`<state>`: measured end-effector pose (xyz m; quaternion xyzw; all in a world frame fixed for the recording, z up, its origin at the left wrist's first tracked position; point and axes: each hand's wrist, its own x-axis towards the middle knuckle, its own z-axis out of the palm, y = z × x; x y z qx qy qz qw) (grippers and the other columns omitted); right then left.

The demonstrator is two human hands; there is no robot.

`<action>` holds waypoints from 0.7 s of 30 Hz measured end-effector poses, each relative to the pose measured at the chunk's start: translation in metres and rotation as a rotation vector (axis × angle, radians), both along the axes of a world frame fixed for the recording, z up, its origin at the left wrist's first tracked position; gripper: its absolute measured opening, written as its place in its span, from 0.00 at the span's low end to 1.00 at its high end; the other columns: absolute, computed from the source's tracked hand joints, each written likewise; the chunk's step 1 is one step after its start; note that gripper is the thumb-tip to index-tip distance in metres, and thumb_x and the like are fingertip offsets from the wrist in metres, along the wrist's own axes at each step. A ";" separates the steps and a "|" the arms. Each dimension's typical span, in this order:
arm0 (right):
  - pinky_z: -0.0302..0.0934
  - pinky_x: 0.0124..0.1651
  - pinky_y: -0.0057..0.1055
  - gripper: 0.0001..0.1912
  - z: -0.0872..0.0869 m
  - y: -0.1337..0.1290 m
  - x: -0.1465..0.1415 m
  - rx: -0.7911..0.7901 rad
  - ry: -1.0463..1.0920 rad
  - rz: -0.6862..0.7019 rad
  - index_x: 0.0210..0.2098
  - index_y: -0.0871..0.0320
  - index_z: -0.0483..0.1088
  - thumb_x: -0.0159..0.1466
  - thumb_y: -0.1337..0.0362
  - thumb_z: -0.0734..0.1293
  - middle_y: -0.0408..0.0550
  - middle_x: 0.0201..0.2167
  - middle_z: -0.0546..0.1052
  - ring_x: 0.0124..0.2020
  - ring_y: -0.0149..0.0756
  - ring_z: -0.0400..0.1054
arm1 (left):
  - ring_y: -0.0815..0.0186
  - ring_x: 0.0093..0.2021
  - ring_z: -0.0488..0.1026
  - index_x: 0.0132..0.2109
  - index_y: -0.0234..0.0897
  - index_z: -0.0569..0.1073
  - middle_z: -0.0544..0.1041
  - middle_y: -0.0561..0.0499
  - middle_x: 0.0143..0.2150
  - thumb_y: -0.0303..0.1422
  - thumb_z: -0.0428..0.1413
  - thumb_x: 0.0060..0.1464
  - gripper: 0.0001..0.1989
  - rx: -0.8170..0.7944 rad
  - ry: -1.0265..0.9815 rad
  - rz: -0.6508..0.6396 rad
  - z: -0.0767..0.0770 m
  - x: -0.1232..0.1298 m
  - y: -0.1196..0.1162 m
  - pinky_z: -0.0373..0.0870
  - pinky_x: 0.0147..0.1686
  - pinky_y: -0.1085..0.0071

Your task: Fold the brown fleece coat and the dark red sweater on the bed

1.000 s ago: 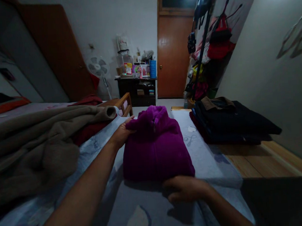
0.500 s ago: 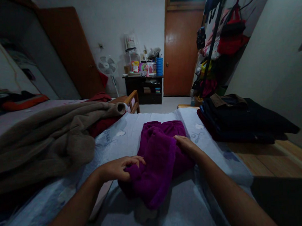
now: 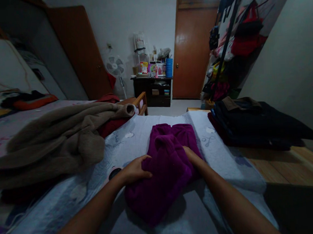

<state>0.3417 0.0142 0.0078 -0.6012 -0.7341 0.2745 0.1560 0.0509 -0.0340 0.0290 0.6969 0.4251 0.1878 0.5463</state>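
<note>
A purple fleece garment (image 3: 160, 187) lies partly folded on the pale bedsheet, its near part raised in a loose fold over the part beneath. My left hand (image 3: 137, 169) grips the left side of that fold, thumb on top and fingers curled into the cloth. On the right side, my right hand (image 3: 193, 158) holds the fabric, its fingertips mostly hidden by the cloth. A pinkish object with a dark round part (image 3: 114, 171) shows beside my left wrist; I cannot make out its kind.
A brown fuzzy coat or blanket (image 3: 86, 135) is heaped at the left. Folded dark clothes (image 3: 252, 125) are stacked at the right, over a wooden surface (image 3: 287, 167). A bed-end wooden rail (image 3: 142, 102), a fan (image 3: 116, 68) and a dark cabinet (image 3: 151, 92) stand beyond.
The raised fold has turned and spread, with its lower corner nearer me. My left hand has moved slightly up and right along it. The view has shifted a little left.
</note>
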 end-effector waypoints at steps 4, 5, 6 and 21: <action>0.63 0.44 0.35 0.13 0.022 0.002 0.016 0.163 0.158 -0.067 0.34 0.56 0.75 0.59 0.60 0.60 0.50 0.36 0.79 0.40 0.44 0.70 | 0.59 0.41 0.76 0.48 0.38 0.68 0.78 0.50 0.41 0.37 0.61 0.46 0.21 0.195 0.008 0.130 0.038 0.000 0.008 0.72 0.43 0.63; 0.63 0.44 0.35 0.12 0.030 0.002 0.025 0.257 0.198 -0.160 0.34 0.56 0.75 0.57 0.61 0.61 0.49 0.36 0.78 0.39 0.43 0.70 | 0.59 0.42 0.75 0.46 0.38 0.69 0.77 0.50 0.41 0.37 0.60 0.48 0.17 0.359 0.087 0.193 0.049 -0.002 0.008 0.72 0.44 0.63; 0.63 0.45 0.35 0.12 0.038 0.002 0.036 0.371 0.237 -0.287 0.34 0.56 0.75 0.55 0.62 0.62 0.49 0.35 0.78 0.38 0.42 0.69 | 0.58 0.44 0.74 0.45 0.39 0.70 0.76 0.50 0.42 0.37 0.59 0.50 0.15 0.543 0.173 0.264 0.059 -0.005 0.008 0.70 0.47 0.62; 0.60 0.53 0.44 0.43 0.019 -0.027 0.045 0.027 -0.066 -0.351 0.59 0.68 0.59 0.55 0.42 0.66 0.67 0.51 0.70 0.53 0.55 0.67 | 0.53 0.44 0.76 0.51 0.32 0.68 0.77 0.45 0.44 0.39 0.54 0.48 0.24 0.132 0.100 0.374 0.020 -0.041 0.045 0.72 0.43 0.59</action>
